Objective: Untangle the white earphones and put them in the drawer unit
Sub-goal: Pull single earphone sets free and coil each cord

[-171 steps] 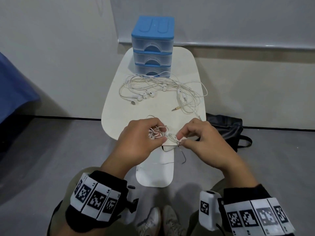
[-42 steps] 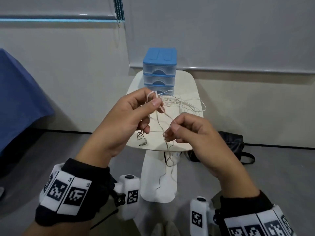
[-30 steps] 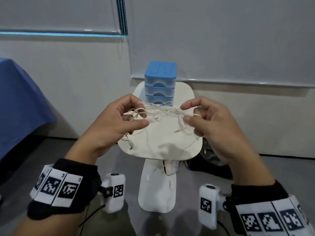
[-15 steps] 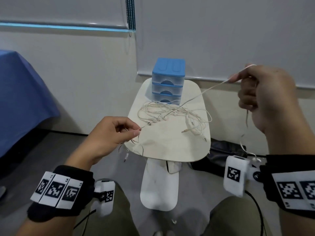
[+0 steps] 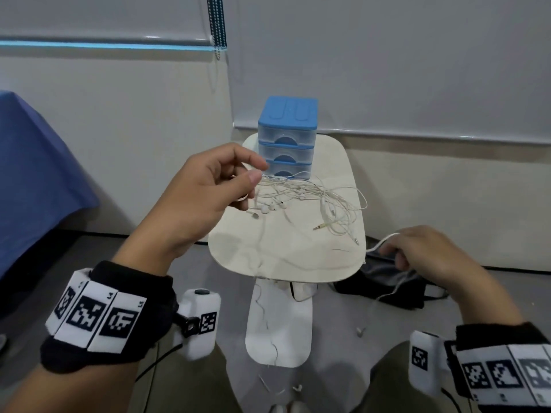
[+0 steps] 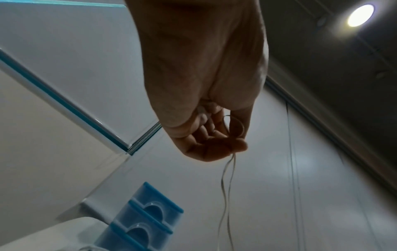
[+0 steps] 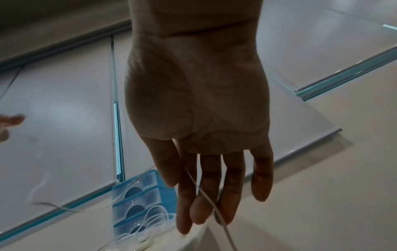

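The right hand [image 5: 423,254] drops from its high pull to the desk's [image 5: 286,248] near right corner, cord draped over loosely straightened fingers, while the left hand [image 5: 214,186] pinches the white earphones' [image 5: 301,198] cord above the heap before the closed drawer unit [image 5: 287,135], so untangling continues.

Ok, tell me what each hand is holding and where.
Left hand pinches a white earphone cable at a loop near one end; right hand has the cable draped across its fingers.

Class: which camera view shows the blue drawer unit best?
The head view: the whole drawer unit stands on the table, all three drawers shut. Both wrist views catch only part of it, tilted at the frame's bottom.
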`<state>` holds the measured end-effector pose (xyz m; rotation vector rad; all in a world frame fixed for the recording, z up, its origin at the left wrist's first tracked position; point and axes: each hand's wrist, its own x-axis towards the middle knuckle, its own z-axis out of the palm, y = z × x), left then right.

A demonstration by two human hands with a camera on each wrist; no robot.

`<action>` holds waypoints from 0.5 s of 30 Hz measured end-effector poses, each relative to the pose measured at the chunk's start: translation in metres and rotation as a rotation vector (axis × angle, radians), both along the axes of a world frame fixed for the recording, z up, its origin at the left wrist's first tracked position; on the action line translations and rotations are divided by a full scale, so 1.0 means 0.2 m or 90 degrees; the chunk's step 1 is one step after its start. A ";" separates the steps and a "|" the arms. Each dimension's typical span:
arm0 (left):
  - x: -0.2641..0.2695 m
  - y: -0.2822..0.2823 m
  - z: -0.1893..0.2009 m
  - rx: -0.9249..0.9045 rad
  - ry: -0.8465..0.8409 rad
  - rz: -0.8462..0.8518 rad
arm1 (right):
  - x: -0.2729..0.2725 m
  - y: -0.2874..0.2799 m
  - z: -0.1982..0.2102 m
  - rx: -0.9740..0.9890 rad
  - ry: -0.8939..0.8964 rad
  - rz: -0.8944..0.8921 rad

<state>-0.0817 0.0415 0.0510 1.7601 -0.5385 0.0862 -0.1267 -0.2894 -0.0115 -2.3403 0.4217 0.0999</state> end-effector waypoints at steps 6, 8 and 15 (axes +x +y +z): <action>0.01 -0.14 0.12 0.005 -0.012 -0.031 | 0.00 0.07 -0.09 -0.022 0.026 0.103; 0.00 -0.18 0.15 0.011 -0.018 -0.044 | -0.03 0.11 -0.05 -0.052 0.010 0.160; -0.05 -0.36 0.24 0.051 -0.067 -0.125 | -0.04 0.40 0.19 0.213 -0.231 0.356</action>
